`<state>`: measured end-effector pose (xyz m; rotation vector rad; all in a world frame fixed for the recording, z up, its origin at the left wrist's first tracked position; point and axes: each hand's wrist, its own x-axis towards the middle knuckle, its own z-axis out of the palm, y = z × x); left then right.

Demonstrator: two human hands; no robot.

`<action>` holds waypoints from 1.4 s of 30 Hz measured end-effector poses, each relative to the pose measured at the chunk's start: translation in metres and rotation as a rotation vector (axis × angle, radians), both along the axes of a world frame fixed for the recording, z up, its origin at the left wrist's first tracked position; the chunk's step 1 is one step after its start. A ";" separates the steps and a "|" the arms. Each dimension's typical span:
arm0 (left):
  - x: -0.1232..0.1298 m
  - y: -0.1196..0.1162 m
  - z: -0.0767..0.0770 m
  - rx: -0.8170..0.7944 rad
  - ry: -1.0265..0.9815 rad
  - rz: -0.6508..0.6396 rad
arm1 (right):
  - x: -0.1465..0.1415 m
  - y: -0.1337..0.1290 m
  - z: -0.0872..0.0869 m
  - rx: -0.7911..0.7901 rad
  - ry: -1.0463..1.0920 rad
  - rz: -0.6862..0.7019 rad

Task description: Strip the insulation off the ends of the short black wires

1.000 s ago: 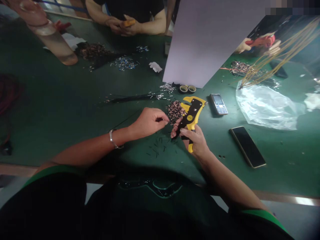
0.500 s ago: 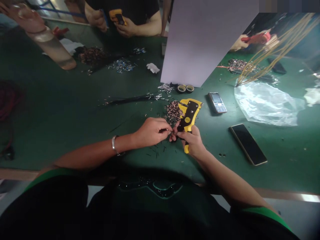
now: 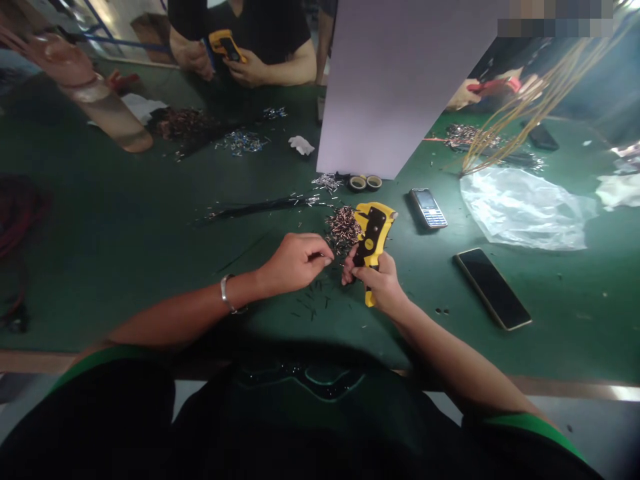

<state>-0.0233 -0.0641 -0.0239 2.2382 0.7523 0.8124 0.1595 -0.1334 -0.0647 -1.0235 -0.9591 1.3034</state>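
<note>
My right hand [image 3: 383, 280] is wrapped round the handles of a yellow and black wire stripper [image 3: 373, 240], its head pointing away from me. To its left my left hand [image 3: 297, 263] is closed in a pinch, thumb against fingers; whatever sits in the pinch is too small to make out. Just beyond the hands lies a heap of small copper-coloured pieces [image 3: 343, 228], touching or close behind the stripper's head. Short dark scraps [image 3: 313, 303] are scattered on the green table below the left hand.
Dark wires with bare ends [image 3: 260, 208] lie beyond my left hand. Two tape rolls [image 3: 365, 183] sit before an upright grey panel [image 3: 385, 87]. On the right are a keypad phone [image 3: 429, 209], a smartphone [image 3: 493, 288] and a plastic bag [image 3: 525, 207]. Co-workers' hands [image 3: 250, 67] hold tools across the table.
My left hand has drawn left, away from the right hand's fingers, opening a gap between them. The right hand keeps its hold on the wire stripper. The whole view has shifted slightly.
</note>
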 end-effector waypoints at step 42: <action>0.004 0.000 -0.002 -0.391 -0.205 0.292 | -0.008 -0.008 0.003 -0.050 0.044 0.200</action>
